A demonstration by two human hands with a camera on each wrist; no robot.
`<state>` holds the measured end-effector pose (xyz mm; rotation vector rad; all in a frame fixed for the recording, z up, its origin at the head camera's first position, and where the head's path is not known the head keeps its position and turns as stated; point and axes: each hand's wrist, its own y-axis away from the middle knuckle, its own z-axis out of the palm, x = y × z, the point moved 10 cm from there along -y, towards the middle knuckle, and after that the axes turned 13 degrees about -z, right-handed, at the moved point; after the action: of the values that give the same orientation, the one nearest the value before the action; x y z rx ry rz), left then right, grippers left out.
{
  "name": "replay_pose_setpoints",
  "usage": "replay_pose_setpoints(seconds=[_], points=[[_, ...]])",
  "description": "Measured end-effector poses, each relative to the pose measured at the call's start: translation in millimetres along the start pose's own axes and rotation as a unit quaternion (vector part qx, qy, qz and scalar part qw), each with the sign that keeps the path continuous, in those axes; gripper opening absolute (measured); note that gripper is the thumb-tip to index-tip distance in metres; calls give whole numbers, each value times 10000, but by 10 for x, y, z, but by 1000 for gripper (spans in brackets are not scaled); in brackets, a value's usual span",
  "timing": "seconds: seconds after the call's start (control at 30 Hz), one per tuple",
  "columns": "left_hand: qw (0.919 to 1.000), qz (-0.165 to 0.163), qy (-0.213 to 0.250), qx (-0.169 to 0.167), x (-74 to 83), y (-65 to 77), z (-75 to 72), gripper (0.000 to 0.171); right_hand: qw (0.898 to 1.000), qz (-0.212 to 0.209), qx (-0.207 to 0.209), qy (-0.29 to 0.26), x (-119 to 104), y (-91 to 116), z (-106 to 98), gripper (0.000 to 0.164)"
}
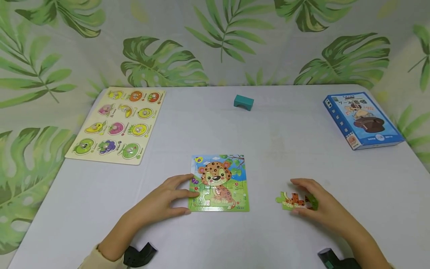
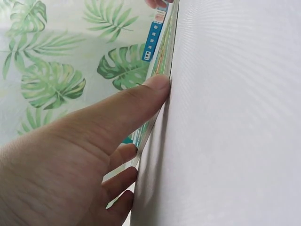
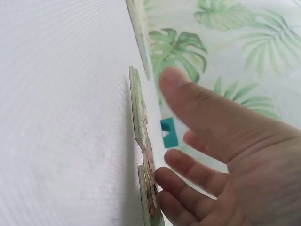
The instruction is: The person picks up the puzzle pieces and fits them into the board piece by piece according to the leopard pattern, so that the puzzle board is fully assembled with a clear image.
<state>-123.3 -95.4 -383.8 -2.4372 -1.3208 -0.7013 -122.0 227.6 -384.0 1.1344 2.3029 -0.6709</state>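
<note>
A square leopard jigsaw puzzle lies flat in a green-edged tray at the middle of the table. My left hand touches its left side, thumb and fingers extended; in the left wrist view the thumb rests along the tray's edge. A jigsaw-shaped outline shows at the puzzle's lower left. To the right lie loose puzzle pieces, green with spotted orange patches, partly hidden by my right hand. That hand's fingers are loosely bent around them, and in the right wrist view the thumb stands apart from the pieces.
A board of fruit pictures lies at the back left. Near the far edge stands a teal arch-shaped block. A blue box sits at the back right. Leaf-patterned cloth hangs behind the white table.
</note>
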Motion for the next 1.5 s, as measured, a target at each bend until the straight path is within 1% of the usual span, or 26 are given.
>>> replay_pose_setpoints(seconds=[0.13, 0.27, 0.57, 0.7, 0.83, 1.03, 1.13, 1.2, 1.33, 1.5], points=[[10000, -14, 19, -40, 1, -3, 3, 41, 9996, 119, -241, 97, 25, 15, 39, 70], [10000, 16, 3, -47, 12, 0, 6, 41, 9988, -15, -377, 311, 11, 28, 49, 67], [9999, -55, 14, -152, -2, 0, 39, 41, 9958, -236, -360, 806, -62, 45, 25, 57], [9999, -53, 32, -140, -4, -3, 36, 41, 9941, -431, -333, 938, -113, 26, 30, 54], [9998, -101, 19, -155, -16, -10, 44, 41, 9933, -585, -335, 937, -148, -8, 51, 52], [9998, -115, -1, -148, -29, -11, 55, 41, 9925, -858, -253, 834, -227, -70, 70, 52], [9998, -110, 4, -140, -26, -10, 52, 41, 9934, -865, -237, 719, -263, -112, 76, 52], [9998, -124, 7, -137, -29, -10, 51, 41, 9937, -890, -217, 641, -327, -169, 69, 52], [9997, -188, 30, -163, -38, -5, 49, 41, 9926, -1162, -75, 354, -569, -351, 60, 55], [9996, -231, 36, -179, -43, 2, 43, 41, 9824, -1833, 164, -328, -956, -605, 143, 54]])
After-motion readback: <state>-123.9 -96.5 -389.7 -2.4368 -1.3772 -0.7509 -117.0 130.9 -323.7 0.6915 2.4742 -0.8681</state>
